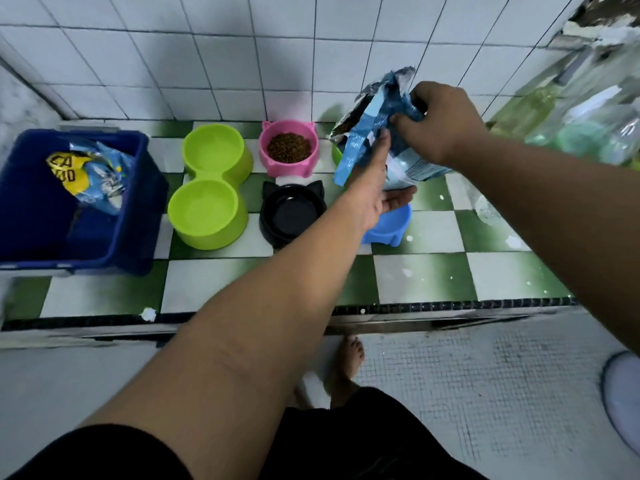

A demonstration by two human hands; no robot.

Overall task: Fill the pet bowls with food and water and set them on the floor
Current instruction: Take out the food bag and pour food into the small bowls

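Observation:
A blue pet-food bag (381,109) is tilted over the back right of the green-and-white tiled counter (422,275). My right hand (440,123) grips its upper part. My left hand (374,188) lies with straight fingers against the bag's underside. Kibble shows at the bag's open mouth. A pink eared bowl (273,161) holds kibble. A black eared bowl (292,211) and a green double bowl (211,188) stand beside it, with no kibble in them. A blue bowl (391,226) sits under my left hand. A green bowl edge (336,154) peeks from behind the bag.
A dark blue bin (31,202) at the left holds another food bag (86,171). Clear plastic bottles and bags (568,109) crowd the back right. The counter's front edge has a dark strip. My bare foot (346,365) stands on the floor below.

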